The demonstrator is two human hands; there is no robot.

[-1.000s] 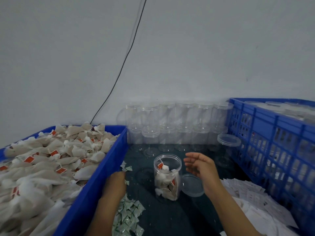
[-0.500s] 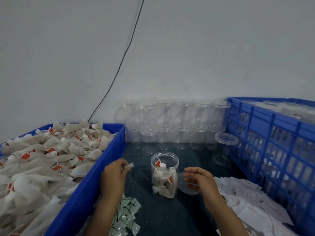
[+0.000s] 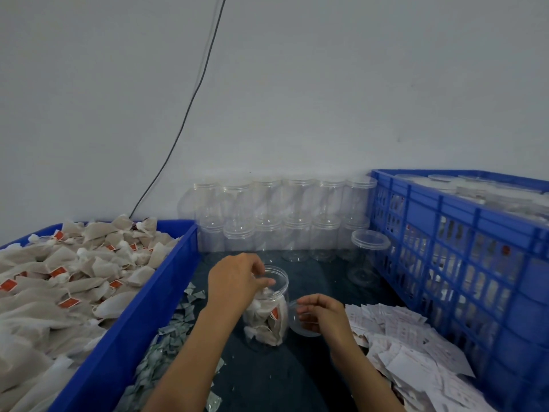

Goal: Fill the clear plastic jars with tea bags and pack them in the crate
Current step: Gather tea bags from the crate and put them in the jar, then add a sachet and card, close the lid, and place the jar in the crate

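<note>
Left grip: left hand [image 3: 234, 282] over the jar [image 3: 266, 304] mouth, fingers curled, pinching something small I cannot make out.
Right grip: right hand [image 3: 322, 312] holds the clear lid [image 3: 297, 318], at 3 o'clock, touching the jar.
Jar axis: upright, part-filled.
Crate [image 3: 463, 254]: 2 o'clock, well apart.
Obstacles: paper slips [image 3: 416, 346] beside the right hand.

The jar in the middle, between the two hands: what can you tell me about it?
The jar is clear plastic, round, with a wide open mouth and no lid on. It stands upright on the dark mat, partly filled with tea bags. The left hand reaches over its rim. The right hand holds a clear lid beside it.
</note>
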